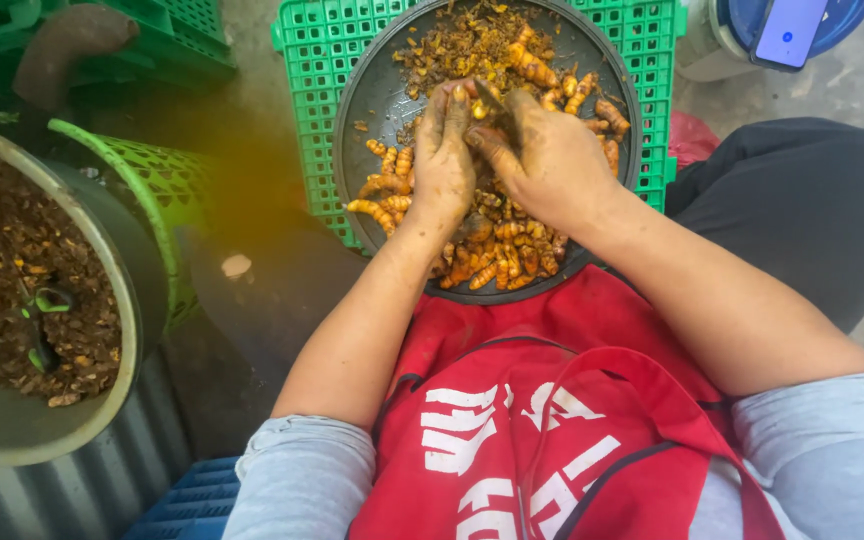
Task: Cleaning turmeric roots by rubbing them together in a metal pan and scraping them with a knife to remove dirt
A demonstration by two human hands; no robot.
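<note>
Both hands met over the tray: the left hand and right hand pinched a small root piece between their fingertips. Left of them sat a basin of brown peelings and a green basket. Orange roots crowded the tray on a green crate; a phone lay far right.

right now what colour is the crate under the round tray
Bright green, a plastic lattice crate under the dark grey round tray; the head view shows it.
</note>
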